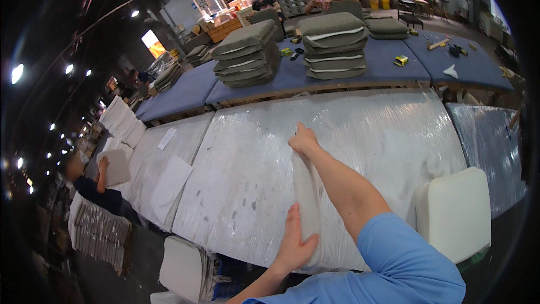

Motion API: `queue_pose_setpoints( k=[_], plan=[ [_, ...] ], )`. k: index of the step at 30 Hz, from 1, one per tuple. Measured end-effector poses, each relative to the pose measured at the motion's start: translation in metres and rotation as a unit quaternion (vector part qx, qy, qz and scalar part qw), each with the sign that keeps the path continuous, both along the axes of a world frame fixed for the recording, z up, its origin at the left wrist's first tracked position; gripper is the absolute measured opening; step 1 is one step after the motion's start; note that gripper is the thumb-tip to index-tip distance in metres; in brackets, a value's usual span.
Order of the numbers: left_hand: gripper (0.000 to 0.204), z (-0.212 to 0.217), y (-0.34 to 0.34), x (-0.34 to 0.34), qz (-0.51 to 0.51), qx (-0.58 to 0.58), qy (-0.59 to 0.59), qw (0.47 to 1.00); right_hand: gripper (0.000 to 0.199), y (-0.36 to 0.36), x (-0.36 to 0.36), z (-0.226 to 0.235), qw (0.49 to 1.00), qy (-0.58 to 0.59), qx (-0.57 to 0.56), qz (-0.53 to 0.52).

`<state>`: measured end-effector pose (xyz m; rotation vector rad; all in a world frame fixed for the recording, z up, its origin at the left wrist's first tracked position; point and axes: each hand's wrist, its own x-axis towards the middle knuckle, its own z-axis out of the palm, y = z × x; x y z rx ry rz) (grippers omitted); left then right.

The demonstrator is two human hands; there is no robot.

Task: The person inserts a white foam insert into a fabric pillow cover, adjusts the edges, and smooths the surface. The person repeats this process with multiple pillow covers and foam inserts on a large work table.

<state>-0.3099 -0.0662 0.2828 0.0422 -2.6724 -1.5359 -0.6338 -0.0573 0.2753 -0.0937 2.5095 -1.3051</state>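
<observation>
A pale grey seat cushion [305,194] stands on edge on the plastic-covered table [242,186], so mostly its narrow side shows. My right hand [304,139] is closed at the cushion's far end, its fingertips partly hidden. Against the near left side of the cushion rests my left hand [295,243], with straight fingers and the thumb spread apart. To the right of my arm, a stack of white cushion pads [454,214] sits by the table's edge.
Beyond the table, stacked grey-green cushions [336,46] stand on a blue work table [394,59]. At the left, a co-worker [104,188] holds a pale pad [115,168]. White pads [181,267] are piled below the table's near edge. Other people work at the back.
</observation>
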Motion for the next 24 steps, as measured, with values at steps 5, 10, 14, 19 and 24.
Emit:
queue_pose_setpoints(
  k=[5,10,14,19,24],
  plan=[
    [0.104,-0.001,-0.030,-0.052,-0.006,-0.068,-0.007,0.998,0.092,-0.010,0.018,-0.007,0.994,0.072,-0.074,-0.037],
    [0.108,-0.030,-0.091,-0.147,0.039,-0.038,0.016,0.998,0.083,-0.030,0.046,-0.022,0.977,0.104,-0.180,-0.050],
    [0.101,-0.031,-0.100,-0.206,0.028,0.157,-0.043,0.986,0.071,-0.026,0.028,-0.054,0.943,0.116,-0.293,-0.111],
    [0.069,-0.053,-0.122,-0.247,0.001,0.354,-0.026,0.935,0.067,-0.020,0.003,-0.071,0.937,0.049,-0.313,-0.146],
    [0.066,-0.058,-0.116,-0.273,-0.032,0.470,-0.103,0.876,0.064,0.000,-0.005,-0.079,0.930,0.111,-0.291,-0.196]
  ],
)
